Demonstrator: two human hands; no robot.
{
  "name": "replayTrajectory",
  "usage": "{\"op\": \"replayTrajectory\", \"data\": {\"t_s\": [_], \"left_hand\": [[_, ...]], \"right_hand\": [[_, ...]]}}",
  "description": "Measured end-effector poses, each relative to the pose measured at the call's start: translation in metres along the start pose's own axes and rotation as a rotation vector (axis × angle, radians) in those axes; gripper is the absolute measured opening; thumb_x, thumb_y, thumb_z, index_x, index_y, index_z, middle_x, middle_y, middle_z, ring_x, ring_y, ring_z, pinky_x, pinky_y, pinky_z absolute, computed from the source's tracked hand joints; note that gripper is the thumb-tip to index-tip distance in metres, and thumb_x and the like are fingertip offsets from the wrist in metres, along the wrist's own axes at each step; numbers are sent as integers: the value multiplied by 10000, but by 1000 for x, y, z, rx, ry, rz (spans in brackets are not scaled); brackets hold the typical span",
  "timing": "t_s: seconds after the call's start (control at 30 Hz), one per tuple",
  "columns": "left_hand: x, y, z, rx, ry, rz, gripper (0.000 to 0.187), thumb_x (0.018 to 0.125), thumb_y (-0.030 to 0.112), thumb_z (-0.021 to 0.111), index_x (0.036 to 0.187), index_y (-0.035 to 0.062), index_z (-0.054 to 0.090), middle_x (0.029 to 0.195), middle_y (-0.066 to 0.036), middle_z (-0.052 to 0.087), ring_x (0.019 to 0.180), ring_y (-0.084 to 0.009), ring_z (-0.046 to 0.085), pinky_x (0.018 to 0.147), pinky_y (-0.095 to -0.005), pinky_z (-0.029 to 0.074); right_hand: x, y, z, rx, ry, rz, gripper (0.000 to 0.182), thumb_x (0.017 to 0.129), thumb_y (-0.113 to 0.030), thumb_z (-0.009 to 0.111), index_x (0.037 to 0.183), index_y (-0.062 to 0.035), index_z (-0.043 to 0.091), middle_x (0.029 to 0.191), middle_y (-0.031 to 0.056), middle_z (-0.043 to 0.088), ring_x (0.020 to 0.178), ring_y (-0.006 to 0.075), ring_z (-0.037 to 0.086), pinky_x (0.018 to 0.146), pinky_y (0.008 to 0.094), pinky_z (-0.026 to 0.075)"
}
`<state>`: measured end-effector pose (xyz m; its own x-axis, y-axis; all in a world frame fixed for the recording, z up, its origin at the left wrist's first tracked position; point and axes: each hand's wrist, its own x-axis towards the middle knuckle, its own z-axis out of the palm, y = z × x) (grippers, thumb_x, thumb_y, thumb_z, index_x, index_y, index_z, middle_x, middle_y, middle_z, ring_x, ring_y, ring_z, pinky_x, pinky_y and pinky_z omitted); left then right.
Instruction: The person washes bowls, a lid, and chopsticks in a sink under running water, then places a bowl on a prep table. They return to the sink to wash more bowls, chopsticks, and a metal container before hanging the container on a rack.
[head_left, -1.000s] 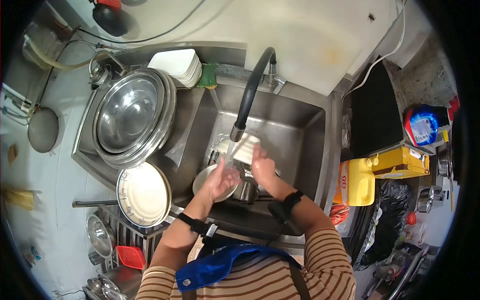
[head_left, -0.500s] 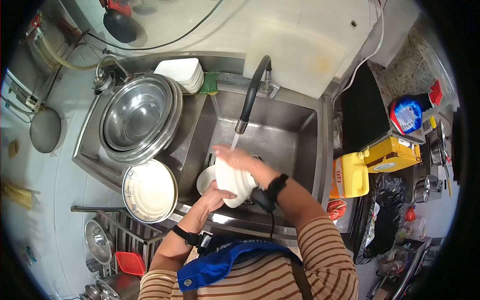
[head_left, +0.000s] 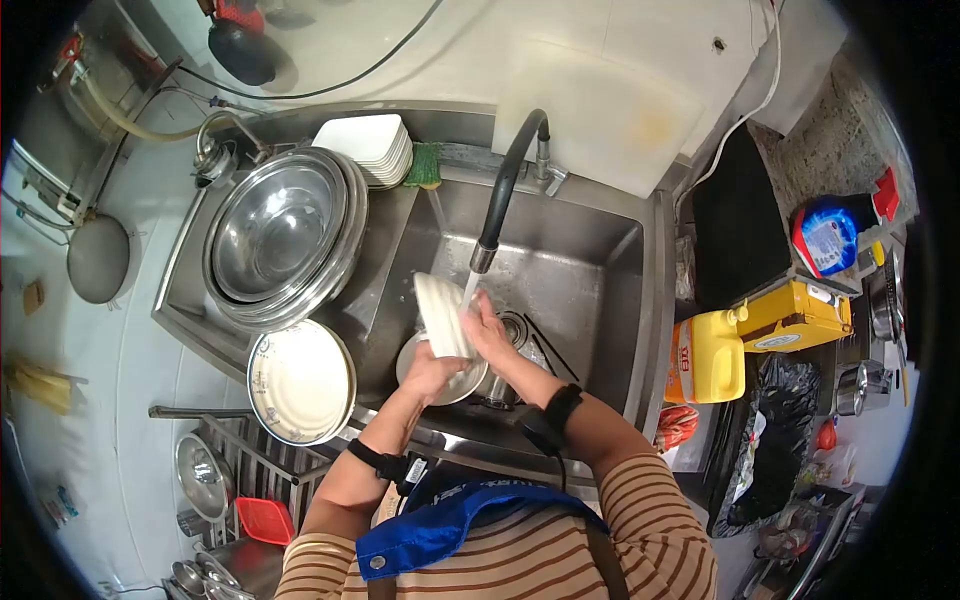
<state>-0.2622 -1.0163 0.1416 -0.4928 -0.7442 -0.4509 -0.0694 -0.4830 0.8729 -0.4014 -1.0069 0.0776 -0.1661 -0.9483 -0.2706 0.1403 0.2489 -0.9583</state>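
Okay, going left to right on my feed. Far left of the frame there's a round grey mesh strainer [head_left: 98,258] hanging on the wall. Next is a pile of shiny round steel bowls [head_left: 275,232] on the metal drainboard [head_left: 375,225], with a stack of round cream plates with blue-patterned rims [head_left: 302,388] just below it. Above and to the right of the steel bowls sit some stacked white rectangular dishes [head_left: 362,140], right beside a green scrub pad [head_left: 425,165].

Middle of the frame is the steel sink [head_left: 590,245]. My left hand [head_left: 432,373] has its grip closed on the lower end of a stack of white dishes [head_left: 438,305], which I've got tilted up on edge. Under that is a round white bowl [head_left: 465,386] down in the sink. My right hand [head_left: 486,328] is against the stack's right side, grip open, fingers pretty much straight. Water from the black gooseneck faucet [head_left: 505,175] runs down right at those fingers. Thin black sticks [head_left: 550,345] lie in the sink just right of that hand.

Right side: a yellow plastic jug [head_left: 717,357], then a yellow cardboard box [head_left: 800,322], with a blue-labelled bottle with a red cap [head_left: 828,238] above it.
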Motion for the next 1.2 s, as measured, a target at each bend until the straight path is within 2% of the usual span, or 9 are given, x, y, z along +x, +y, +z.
{"op": "replayTrajectory", "data": {"t_s": [0.3, 0.43, 0.53, 0.6, 0.67, 0.8, 0.87, 0.93, 1.2], "left_hand": [[19, -11, 23, 1408, -335, 225, 288, 701, 90, 599, 973, -6, 606, 862, -233, 610, 824, -383, 585, 746, -410, 464], [34, -15, 1, 381, -413, -169, 403, 761, 258, 622, 1102, 48, 582, 952, -151, 638, 965, -333, 579, 870, -374, 431], [45, -36, -14, 1420, 190, 719, 460, 842, 359, 537, 1174, 41, 525, 965, -141, 636, 981, -341, 570, 889, -396, 415], [55, -25, -17, 1561, 434, 586, 451, 862, 375, 503, 1121, 8, 535, 935, -173, 632, 930, -373, 577, 848, -414, 433], [70, -29, -26, 1263, 354, -59, 467, 873, 391, 474, 1034, -40, 554, 886, -205, 628, 872, -407, 579, 798, -432, 451], [78, -60, -33, 939, 549, 213, 409, 877, 336, 458, 988, -52, 523, 734, -230, 614, 665, -383, 620, 578, -448, 502], [45, -52, 1, 24, 335, -363, 381, 871, 269, 473, 967, -98, 509, 739, -224, 607, 586, -344, 623, 433, -382, 495], [30, -67, 19, -347, 298, -410, 366, 867, 209, 477, 1087, -84, 458, 891, -228, 590, 596, -291, 629, 474, -341, 549], [-13, -2, 13, 83, 203, -181, 475, 719, -53, 480, 1189, -36, 420, 1065, -199, 569, 829, -301, 632, 665, -432, 552]], "right_hand": [[-40, -17, -32, 557, -31, 407, 627, 814, -300, 551, 1316, -135, 213, 1229, 224, 389, 988, 464, 509, 713, 581, 486], [-45, -7, -60, 495, 10, 632, 514, 760, -38, 431, 1245, -77, 268, 1088, 263, 465, 808, 447, 590, 637, 533, 532], [-64, -29, -63, 423, -28, 647, 557, 728, 18, 414, 1256, -71, 258, 1083, 266, 474, 826, 449, 591, 639, 541, 533], [-73, -47, -60, 359, -36, 640, 580, 721, 47, 399, 1271, -77, 260, 1121, 249, 463, 845, 444, 589, 639, 548, 533], [-76, -48, -60, 388, 43, 583, 586, 719, 59, 387, 1275, -77, 263, 1140, 239, 455, 871, 441, 582, 631, 544, 536], [-73, -35, -55, 519, 191, 403, 586, 722, 77, 375, 1279, -74, 273, 1168, 231, 441, 921, 440, 562, 632, 551, 535], [-59, -8, -46, 623, 321, 330, 540, 687, 107, 372, 1212, -14, 341, 1123, 227, 476, 944, 429, 554, 685, 555, 527], [-61, 1, -37, 814, 306, 211, 465, 684, 117, 383, 1141, 34, 410, 1087, 221, 505, 983, 398, 542, 767, 545, 508], [-22, 69, -38, 525, 214, 652, 292, 817, -236, 614, 972, -1, 536, 743, 110, 610, 561, 268, 596, 437, 418, 495]]}}
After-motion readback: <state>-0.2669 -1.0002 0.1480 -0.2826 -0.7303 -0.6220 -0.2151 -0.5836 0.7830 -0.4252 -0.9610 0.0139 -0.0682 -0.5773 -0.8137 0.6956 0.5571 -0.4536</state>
